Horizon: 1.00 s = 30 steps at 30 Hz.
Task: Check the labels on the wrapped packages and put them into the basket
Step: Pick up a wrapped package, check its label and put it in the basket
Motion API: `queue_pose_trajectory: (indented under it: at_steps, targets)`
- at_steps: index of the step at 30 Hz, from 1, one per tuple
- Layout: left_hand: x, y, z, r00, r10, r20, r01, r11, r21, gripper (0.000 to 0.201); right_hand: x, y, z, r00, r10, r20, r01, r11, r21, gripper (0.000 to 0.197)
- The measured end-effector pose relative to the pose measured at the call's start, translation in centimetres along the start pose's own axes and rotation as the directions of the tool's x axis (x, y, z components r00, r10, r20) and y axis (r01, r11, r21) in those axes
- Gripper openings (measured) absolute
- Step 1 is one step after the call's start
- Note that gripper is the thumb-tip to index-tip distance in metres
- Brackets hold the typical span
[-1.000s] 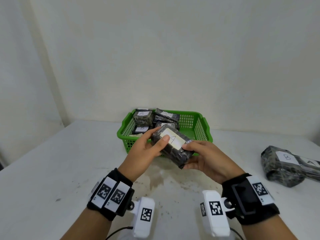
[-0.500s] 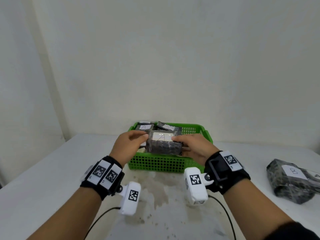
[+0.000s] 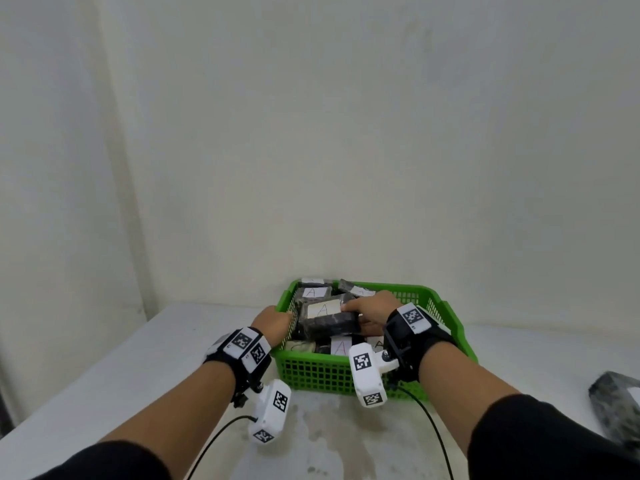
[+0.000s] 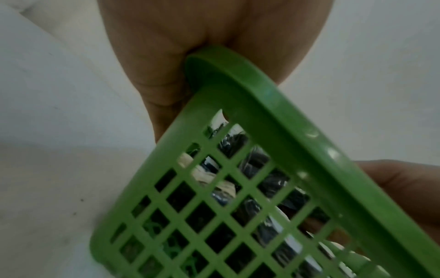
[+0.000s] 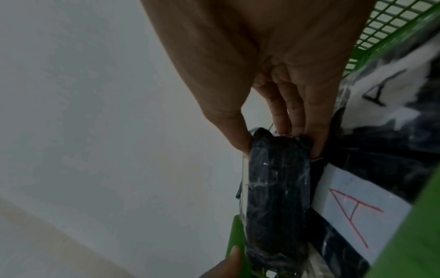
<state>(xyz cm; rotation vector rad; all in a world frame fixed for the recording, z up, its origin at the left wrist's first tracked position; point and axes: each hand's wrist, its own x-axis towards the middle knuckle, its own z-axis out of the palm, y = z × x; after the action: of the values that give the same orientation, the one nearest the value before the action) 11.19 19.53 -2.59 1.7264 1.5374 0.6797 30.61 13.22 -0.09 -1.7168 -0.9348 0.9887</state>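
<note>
A dark wrapped package (image 3: 327,318) with a white label marked A lies level just inside the green basket (image 3: 318,372), on top of other packages. My right hand (image 3: 370,308) grips its right end, thumb on one face and fingers on the other (image 5: 273,139). My left hand (image 3: 277,322) reaches over the basket's left rim (image 4: 285,122) to the package's left end. Its fingers are hidden behind the rim; one fingertip (image 5: 234,257) touches the far end of the package (image 5: 278,188).
Several more wrapped packages with A labels (image 3: 341,346) fill the basket. Another wrapped package (image 3: 616,407) lies on the white table (image 3: 138,375) at the far right edge. The wall stands close behind the basket.
Both hands have carried the A-labelled package forward from in front of the basket, over its near wall and down among the packages inside. The package has turned level.
</note>
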Motion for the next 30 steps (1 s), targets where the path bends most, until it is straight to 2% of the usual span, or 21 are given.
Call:
queue_pose_trajectory:
  at_steps: [3,6,9,12,16,23,30]
  targets:
    - [0.6,0.0,-0.5,0.999,0.021,0.025,-0.023,0.997,0.074,0.039,0.5,-0.4,0.8,0.998,-0.002,-0.056,-0.002,0.998,-0.069,0.021]
    - [0.7,0.3,-0.8,0.998,0.014,0.056,-0.023,0.987,0.16,0.034,0.5,-0.6,1.4,0.994,0.01,-0.109,-0.025,0.99,-0.138,0.027]
    - [0.8,0.2,-0.4,0.997,0.025,0.071,-0.039,0.977,0.21,0.038,0.5,-0.7,2.0,0.993,0.021,-0.114,-0.04,0.985,-0.169,0.027]
    - [0.8,-0.1,-0.2,0.998,0.046,0.04,-0.052,0.987,0.153,0.037,0.1,-0.9,2.2,0.996,0.017,-0.083,-0.034,0.976,-0.213,0.022]
    - [0.9,-0.3,-0.1,1.0,0.009,0.021,-0.008,1.0,-0.011,0.035,0.2,-0.8,2.1,0.997,0.027,-0.066,-0.039,0.98,-0.196,0.019]
    - [1.6,-0.6,0.4,1.0,0.023,0.007,-0.023,0.999,-0.04,0.042,0.4,-0.8,2.3,0.996,0.013,-0.093,-0.032,0.977,-0.213,0.025]
    - [1.3,-0.5,0.2,1.0,-0.001,0.011,0.001,0.999,-0.039,0.042,0.8,-0.7,2.5,0.999,0.009,-0.049,-0.02,0.974,-0.226,0.026]
